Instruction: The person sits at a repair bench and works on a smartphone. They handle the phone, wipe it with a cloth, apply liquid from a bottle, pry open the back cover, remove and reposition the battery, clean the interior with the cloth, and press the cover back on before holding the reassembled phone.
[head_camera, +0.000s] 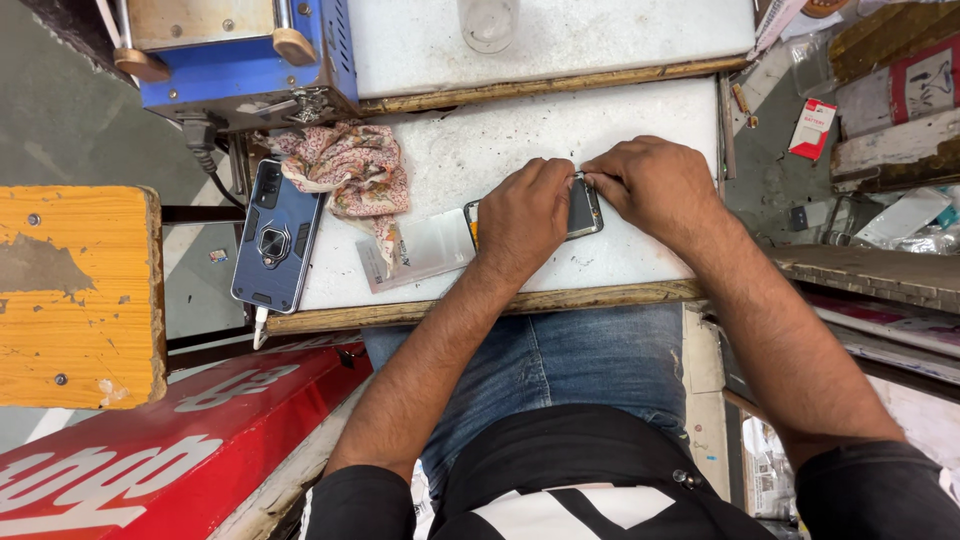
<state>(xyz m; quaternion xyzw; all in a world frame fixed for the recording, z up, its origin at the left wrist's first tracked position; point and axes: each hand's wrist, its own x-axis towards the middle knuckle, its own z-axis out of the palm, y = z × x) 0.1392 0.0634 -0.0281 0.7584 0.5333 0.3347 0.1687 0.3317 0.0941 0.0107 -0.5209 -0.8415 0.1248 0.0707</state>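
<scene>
The person wears a black short-sleeved shirt with a white band across the front, and blue jeans. Both forearms are bare and hairy down to the left hand (522, 215) and right hand (655, 185); neither shows rings or a watch.

Light was even, soft daylight, bright enough overall. The white worktop (640, 130) ran near blown-out along its far edge, grain barely readable. Shadows were short and weak, just a thin dark rim under the left hand (523, 215) and right hand (655, 185) toward the near edge. Mild glare showed on the blue phone case (275, 235) at the left edge. Focus was sharp mid-frame. Wide-angle bending showed at the corners, with slight softness there.
</scene>
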